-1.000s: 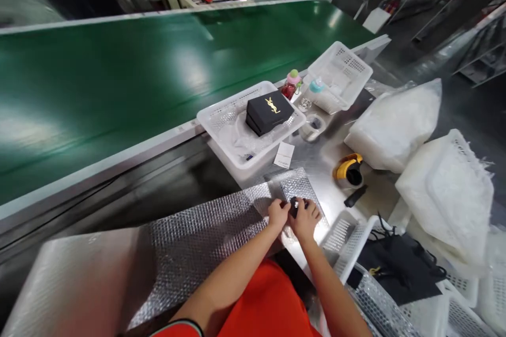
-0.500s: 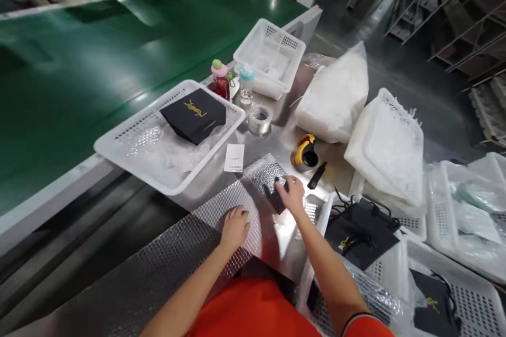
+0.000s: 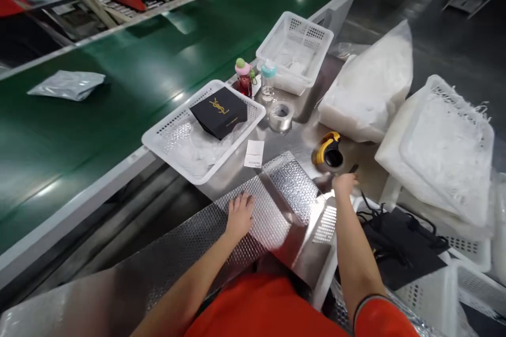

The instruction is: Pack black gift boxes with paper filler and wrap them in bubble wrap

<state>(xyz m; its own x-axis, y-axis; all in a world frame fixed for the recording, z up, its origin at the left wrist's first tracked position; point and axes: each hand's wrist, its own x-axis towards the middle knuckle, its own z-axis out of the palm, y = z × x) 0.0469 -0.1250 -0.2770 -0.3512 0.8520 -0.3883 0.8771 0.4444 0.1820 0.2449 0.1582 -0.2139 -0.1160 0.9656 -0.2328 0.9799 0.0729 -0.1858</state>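
A long strip of clear bubble wrap (image 3: 209,239) runs from the lower left onto the metal table. Its far end is doubled into a shiny folded section (image 3: 292,184). Flat on the strip, fingers apart, lies my left hand (image 3: 240,216). My right hand (image 3: 345,185) is at the table's right side, its fingers closed around a slim black utility knife (image 3: 353,168) whose end sticks out past them. Just beyond that hand stands a yellow and black tape dispenser (image 3: 329,150). A white printed card (image 3: 254,154) lies beyond the wrap.
A white basket (image 3: 152,139) holds a black gift box (image 3: 219,112). Tape roll (image 3: 281,117), two bottles (image 3: 268,81) and another basket (image 3: 294,52) stand behind. White foam packs (image 3: 367,89) and black bags (image 3: 407,247) are at right. A silver parcel (image 3: 67,85) lies on the green conveyor (image 3: 130,100).
My right hand has left the folded bubble wrap and moved right to the utility knife. My left hand has spread flatter on the wrap. A silver parcel has come into view on the conveyor.
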